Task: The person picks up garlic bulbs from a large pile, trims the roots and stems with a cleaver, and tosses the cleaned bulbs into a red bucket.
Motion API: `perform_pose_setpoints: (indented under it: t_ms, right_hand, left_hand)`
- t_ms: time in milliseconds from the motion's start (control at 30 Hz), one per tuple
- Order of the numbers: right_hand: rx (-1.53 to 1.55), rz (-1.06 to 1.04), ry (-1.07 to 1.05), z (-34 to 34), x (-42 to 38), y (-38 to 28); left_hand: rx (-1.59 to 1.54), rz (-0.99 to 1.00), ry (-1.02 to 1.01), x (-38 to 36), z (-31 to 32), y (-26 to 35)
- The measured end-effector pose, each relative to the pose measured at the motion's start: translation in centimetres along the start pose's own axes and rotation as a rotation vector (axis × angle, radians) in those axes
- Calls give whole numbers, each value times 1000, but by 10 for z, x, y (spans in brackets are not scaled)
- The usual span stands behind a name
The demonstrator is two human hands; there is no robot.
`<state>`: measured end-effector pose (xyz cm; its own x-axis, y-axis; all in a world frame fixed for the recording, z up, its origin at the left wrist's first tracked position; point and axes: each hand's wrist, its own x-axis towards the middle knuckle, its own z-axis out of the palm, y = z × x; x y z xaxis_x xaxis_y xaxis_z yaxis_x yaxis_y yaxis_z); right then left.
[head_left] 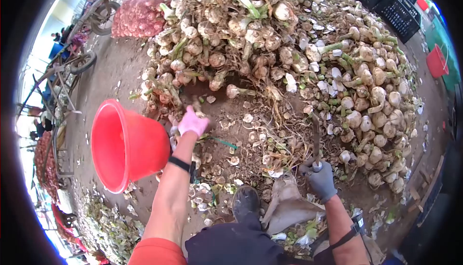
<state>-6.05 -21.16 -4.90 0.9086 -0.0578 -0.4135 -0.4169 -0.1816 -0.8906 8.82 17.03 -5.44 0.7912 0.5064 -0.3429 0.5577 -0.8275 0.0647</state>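
We've R hand (320, 177) wrapped round knife (316, 140), blade fwd, prob. for safety; L hand (193, 122) nr garlic (232, 91), can't tell grip.

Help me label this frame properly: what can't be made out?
In the head view:
Left hand: blurred; whether it grips anything is unclear.
Tool: handle mostly hidden by the right hand.
Garlic heap: far end cut off by the top edge.

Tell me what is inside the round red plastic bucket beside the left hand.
In the round red plastic bucket, only red inner surface shows. Its right-hand rim and outer wall cover part of the interior, so I cannot tell what lies there.
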Motion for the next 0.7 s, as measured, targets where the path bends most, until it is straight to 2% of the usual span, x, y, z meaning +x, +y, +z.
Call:
perform_pose_setpoints:
  t_ms: [33, 67, 100, 133, 167, 200, 267, 333, 433, 533, 600, 633, 667, 700]
  right_hand:
    - [5, -23, -2, 0, 1, 0]
    - [2, -13, 7, -1, 1, -5]
    - [9, 13, -32, -2, 0, -13]
    - [13, 41, -70, -3, -3, -21]
    - [-4, -23, -83, -2, -6, -28]
    - [-14, -18, -68, -1, -9, -31]
    - [-182, -187, -68, 1, -13, -36]
    - [-204, -206, -54, 0, -18, -48]
    - [-214, -364, -38, -3, -18, -50]
    - [-259, -330, -43, -11, -22, -66]
    - [-253, -340, -36, -13, -23, -67]
    - [-290, -388, -33, -15, -24, -65]
    - [-327, -438, -28, -17, -24, -64]
    - [-326, -439, -29, -23, -19, -41]
  left_hand:
    - [-155, 87, -26, -28, -8, 15]
    - [-538, 273, -89, -37, 7, 14]
    - [-811, 329, -147, -52, 24, 14]
    - [-1155, 274, -320, -85, 19, 33]
    - [-1182, 380, -403, -109, 9, 38]
    - [-1250, 412, -585, -119, 12, 39]
    - [-1361, 394, -722, -149, 9, 55]
    - [-1315, 453, -785, -169, 10, 66]
    - [-1236, 493, -746, -197, -1, 84]
    - [-1182, 556, -663, -204, 10, 88]
    - [-1026, 834, -333, -201, 20, 87]
    - [-1014, 934, -249, -205, 6, 93]
    - [-1013, 934, -248, -205, 3, 92]
    - [-1113, 929, -350, -205, 0, 89]
